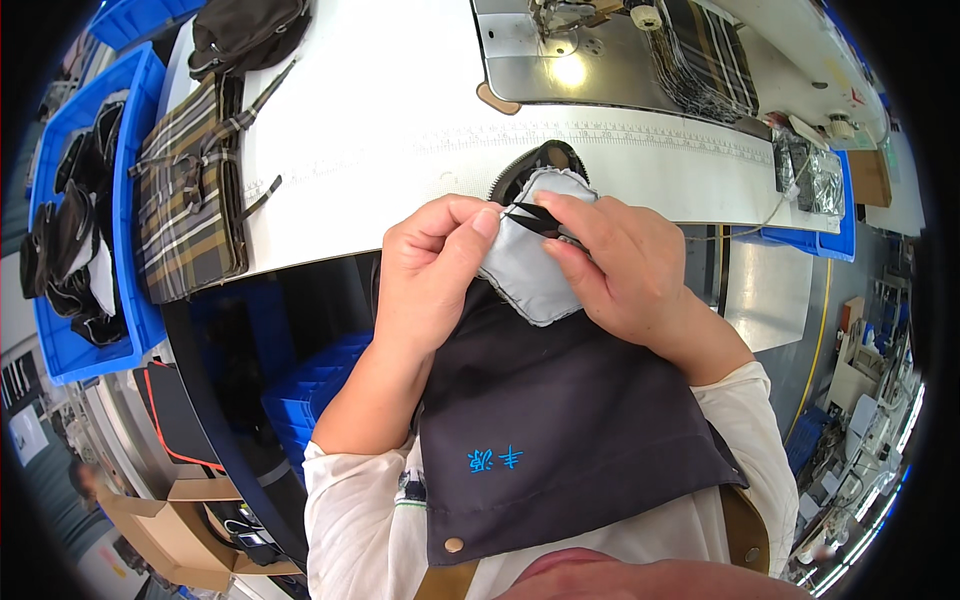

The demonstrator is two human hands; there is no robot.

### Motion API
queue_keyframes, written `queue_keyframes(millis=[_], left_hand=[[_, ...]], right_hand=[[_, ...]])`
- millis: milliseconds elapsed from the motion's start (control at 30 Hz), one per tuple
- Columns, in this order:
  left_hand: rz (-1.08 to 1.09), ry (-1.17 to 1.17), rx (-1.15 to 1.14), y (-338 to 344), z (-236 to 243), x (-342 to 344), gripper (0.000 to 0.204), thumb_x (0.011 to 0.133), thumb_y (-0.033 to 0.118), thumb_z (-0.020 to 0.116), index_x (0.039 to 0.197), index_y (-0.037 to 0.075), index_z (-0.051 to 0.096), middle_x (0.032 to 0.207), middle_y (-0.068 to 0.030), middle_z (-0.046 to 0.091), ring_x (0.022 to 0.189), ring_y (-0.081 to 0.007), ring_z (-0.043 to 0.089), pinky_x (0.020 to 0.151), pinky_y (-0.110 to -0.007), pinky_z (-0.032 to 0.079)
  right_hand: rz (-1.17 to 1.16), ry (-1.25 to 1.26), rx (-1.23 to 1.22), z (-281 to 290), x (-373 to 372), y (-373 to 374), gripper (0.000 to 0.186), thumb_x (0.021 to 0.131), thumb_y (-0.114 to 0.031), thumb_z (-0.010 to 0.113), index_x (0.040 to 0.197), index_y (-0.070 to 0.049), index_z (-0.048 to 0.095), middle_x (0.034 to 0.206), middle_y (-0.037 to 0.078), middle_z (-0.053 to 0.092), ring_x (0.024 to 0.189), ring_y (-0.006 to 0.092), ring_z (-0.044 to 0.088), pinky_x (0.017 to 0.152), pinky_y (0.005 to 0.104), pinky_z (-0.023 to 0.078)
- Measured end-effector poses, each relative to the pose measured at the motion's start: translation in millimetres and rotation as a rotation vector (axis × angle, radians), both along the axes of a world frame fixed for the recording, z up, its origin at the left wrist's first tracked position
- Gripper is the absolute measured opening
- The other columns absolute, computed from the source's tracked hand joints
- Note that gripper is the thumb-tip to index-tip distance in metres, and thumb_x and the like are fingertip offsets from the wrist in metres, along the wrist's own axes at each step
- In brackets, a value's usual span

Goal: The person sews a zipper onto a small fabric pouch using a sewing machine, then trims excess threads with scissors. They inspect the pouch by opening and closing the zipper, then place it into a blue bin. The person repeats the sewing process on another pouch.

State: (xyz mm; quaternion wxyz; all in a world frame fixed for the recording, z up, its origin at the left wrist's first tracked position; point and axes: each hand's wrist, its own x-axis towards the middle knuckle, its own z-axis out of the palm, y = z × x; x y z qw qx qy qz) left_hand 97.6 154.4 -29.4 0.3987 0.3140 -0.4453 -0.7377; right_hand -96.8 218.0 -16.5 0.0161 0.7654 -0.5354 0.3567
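A small pouch (532,278) with pale grey lining facing out is held up at the table's front edge, over my lap. Its stitched seam edge shows, and a dark zipper part (510,175) curves out at its far end. My left hand (430,260) pinches the pouch's left edge between thumb and forefinger. My right hand (632,262) is closed around black thread snips (532,217), whose pointed blades reach toward the left fingertips, across the lining. Most of the snips' handle is hidden by my fingers. Whether a thread lies between the blades is too small to tell.
A sewing machine (570,45) stands at the far side, with striped fabric pieces (700,60) beside it. Left on the white table (370,90) lie stacked plaid pieces (190,190) and a dark pouch (245,35). A blue bin (150,110) of dark pieces stands farther left.
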Motion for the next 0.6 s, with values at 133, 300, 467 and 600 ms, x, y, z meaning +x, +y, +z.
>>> queue_keyframes(millis=[133, 300, 467, 600], left_hand=[[-0.005, 0.012, 0.008, 0.8, 0.3, -1.5, 0.015, 0.099, 0.009, 0.062, 0.102, -0.003, 0.070, 0.090, -0.0002, 0.068, 0.081, -0.0040, 0.057, 0.073, -0.021, 0.047], [-0.016, -0.032, -0.022, 0.4, -2.5, 0.1, 0.015, 0.099, 0.010, 0.062, 0.102, -0.002, 0.070, 0.088, 0.0014, 0.067, 0.080, -0.0032, 0.055, 0.071, -0.021, 0.046], [-0.036, -0.003, 0.044, 1.3, -3.6, -1.2, 0.013, 0.097, 0.011, 0.065, 0.103, 0.000, 0.069, 0.088, 0.0018, 0.066, 0.079, -0.0032, 0.056, 0.071, -0.021, 0.046], [-0.089, -0.100, 0.031, -0.9, -4.1, 1.8, 0.013, 0.093, 0.013, 0.071, 0.100, 0.002, 0.069, 0.087, 0.0012, 0.067, 0.078, -0.0042, 0.058, 0.070, -0.022, 0.048]], right_hand=[[0.012, -0.006, 0.005, -1.5, 0.8, 0.1, 0.037, 0.084, -0.016, 0.074, 0.119, -0.010, 0.066, 0.073, 0.001, 0.058, 0.054, 0.0183, 0.054, 0.047, 0.0317, 0.040], [0.022, -0.016, 0.057, -0.4, 2.0, -0.8, 0.031, 0.087, -0.018, 0.072, 0.117, -0.010, 0.066, 0.074, 0.002, 0.059, 0.056, 0.0194, 0.057, 0.048, 0.0326, 0.042], [0.059, -0.249, 0.184, -5.4, 0.9, -3.3, 0.028, 0.091, -0.018, 0.068, 0.118, -0.008, 0.065, 0.079, 0.005, 0.064, 0.061, 0.0225, 0.062, 0.053, 0.0324, 0.048], [0.012, -0.376, 0.289, 1.0, 2.7, -0.7, 0.027, 0.094, -0.019, 0.065, 0.118, -0.007, 0.064, 0.081, 0.007, 0.067, 0.063, 0.0222, 0.064, 0.056, 0.0312, 0.050]])
